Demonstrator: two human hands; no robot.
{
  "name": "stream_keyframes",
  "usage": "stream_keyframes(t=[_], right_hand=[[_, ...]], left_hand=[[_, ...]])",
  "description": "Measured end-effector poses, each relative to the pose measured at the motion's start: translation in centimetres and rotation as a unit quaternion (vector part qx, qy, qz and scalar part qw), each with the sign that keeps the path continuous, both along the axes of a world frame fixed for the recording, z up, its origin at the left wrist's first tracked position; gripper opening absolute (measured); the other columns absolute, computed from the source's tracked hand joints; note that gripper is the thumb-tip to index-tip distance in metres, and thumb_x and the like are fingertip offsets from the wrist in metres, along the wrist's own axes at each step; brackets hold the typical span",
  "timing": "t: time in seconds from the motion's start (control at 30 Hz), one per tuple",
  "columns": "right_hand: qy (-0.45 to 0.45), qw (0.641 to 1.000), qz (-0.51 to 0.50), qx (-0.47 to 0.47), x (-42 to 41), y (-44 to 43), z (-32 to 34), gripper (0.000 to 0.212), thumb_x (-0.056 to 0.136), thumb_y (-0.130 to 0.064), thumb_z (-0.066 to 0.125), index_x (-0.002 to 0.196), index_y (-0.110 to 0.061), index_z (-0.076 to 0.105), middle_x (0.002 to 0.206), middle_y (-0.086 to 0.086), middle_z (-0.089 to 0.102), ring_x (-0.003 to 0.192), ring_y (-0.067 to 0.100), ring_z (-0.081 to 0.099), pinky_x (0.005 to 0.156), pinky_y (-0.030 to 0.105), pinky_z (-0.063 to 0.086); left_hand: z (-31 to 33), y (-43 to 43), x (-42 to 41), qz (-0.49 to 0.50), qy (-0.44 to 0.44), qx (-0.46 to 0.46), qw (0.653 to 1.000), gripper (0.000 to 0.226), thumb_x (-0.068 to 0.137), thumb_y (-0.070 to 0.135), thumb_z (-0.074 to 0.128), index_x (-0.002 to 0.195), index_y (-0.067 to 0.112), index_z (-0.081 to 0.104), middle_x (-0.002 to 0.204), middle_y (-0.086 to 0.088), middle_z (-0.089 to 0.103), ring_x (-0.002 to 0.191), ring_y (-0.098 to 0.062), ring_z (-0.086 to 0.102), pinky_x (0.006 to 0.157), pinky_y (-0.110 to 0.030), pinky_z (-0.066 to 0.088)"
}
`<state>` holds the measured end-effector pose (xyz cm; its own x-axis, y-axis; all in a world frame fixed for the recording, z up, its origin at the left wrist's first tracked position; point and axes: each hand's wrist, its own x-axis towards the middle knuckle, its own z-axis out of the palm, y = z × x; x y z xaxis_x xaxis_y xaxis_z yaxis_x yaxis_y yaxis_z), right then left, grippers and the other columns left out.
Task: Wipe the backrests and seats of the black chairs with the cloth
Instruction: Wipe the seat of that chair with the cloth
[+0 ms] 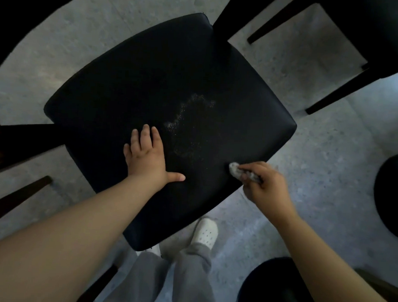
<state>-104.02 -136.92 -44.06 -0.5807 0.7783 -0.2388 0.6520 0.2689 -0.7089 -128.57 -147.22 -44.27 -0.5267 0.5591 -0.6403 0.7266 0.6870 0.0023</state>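
On the black padded chair seat (150,92), the left hand (148,158) presses flat, fingers spread; at its right edge the right hand (264,187) grips the crumpled grey cloth (235,171) beside pale scattered crumbs (190,119).

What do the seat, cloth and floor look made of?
Seat: probably black leather or vinyl upholstery; smooth, faint sheen, rounded padded edges. Cloth: soft pale fabric, crumpled in the right hand; too blurred to tell the weave. Floor: grey speckled stone or terrazzo-like tile, matte.
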Motion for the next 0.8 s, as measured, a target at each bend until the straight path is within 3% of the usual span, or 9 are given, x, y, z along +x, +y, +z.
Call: stream_keyframes(t=[0.17,0.27,0.37,0.5,0.6,0.67,0.8], right_hand=[[0.024,0.992,-0.079,0.090,-1.8,4.1,0.4,0.022,0.092,-0.006,0.060,0.107,-0.017,0.072,0.102,-0.009,0.061,0.092,0.002,0.057,0.082,0.008,0.041],[0.003,0.990,-0.093,0.104,-3.9,6.0,-1.6,0.024,0.092,-0.008,0.059,0.111,-0.017,0.072,0.106,-0.007,0.061,0.105,0.015,0.056,0.094,0.024,0.045],[-0.004,0.991,-0.071,0.115,-3.6,2.7,-2.5,0.026,0.092,-0.007,0.059,0.112,-0.018,0.071,0.110,-0.001,0.062,0.106,0.018,0.056,0.094,0.035,0.048],[0.036,0.999,-0.009,0.003,-0.3,-3.5,-1.3,0.029,0.089,-0.001,0.064,0.109,-0.022,0.071,0.105,-0.006,0.061,0.096,0.003,0.058,0.085,0.015,0.047],[0.053,0.997,-0.024,-0.056,1.0,-4.5,-0.1,0.033,0.089,0.000,0.063,0.107,-0.026,0.070,0.104,-0.012,0.062,0.089,0.005,0.061,0.073,0.022,0.052],[0.071,0.995,-0.064,-0.002,0.2,-2.1,0.2,0.029,0.091,-0.003,0.062,0.108,-0.025,0.069,0.104,-0.010,0.061,0.089,0.005,0.061,0.074,0.025,0.053],[0.027,0.993,-0.069,0.088,-3.0,2.9,-1.0,0.026,0.092,-0.007,0.060,0.112,-0.021,0.070,0.108,-0.007,0.060,0.104,0.014,0.057,0.093,0.031,0.049]], left_hand=[[-0.3,-0.1,0.0,0.001,0.002,0.002,1.000,0.143,0.061,0.076,0.070,0.151,0.011,-0.020,0.158,-0.011,-0.022,0.147,-0.034,-0.017,0.121,-0.052,0.002],[-0.6,0.0,-0.1,0.003,0.003,0.000,1.000,0.144,0.060,0.077,0.070,0.151,0.011,-0.020,0.158,-0.011,-0.022,0.147,-0.034,-0.018,0.120,-0.052,0.001],[-0.7,-0.1,-0.1,0.003,0.007,0.000,1.000,0.144,0.060,0.076,0.071,0.151,0.012,-0.020,0.158,-0.011,-0.022,0.147,-0.034,-0.018,0.120,-0.052,0.001],[-0.7,-0.2,-0.1,0.004,0.007,0.011,1.000,0.143,0.060,0.075,0.071,0.151,0.012,-0.019,0.159,-0.010,-0.022,0.147,-0.033,-0.018,0.121,-0.052,0.001],[-0.6,-0.1,-0.1,0.000,0.008,0.001,1.000,0.143,0.060,0.076,0.070,0.151,0.012,-0.019,0.159,-0.011,-0.022,0.147,-0.034,-0.017,0.120,-0.052,0.002],[-0.6,-0.1,-0.1,-0.005,0.015,-0.001,1.000,0.143,0.060,0.077,0.070,0.151,0.012,-0.019,0.159,-0.011,-0.022,0.147,-0.035,-0.017,0.120,-0.052,0.003],[-0.7,-0.1,-0.1,-0.001,0.008,0.000,1.000,0.144,0.060,0.076,0.071,0.151,0.013,-0.020,0.159,-0.011,-0.022,0.147,-0.034,-0.018,0.120,-0.052,0.002]])
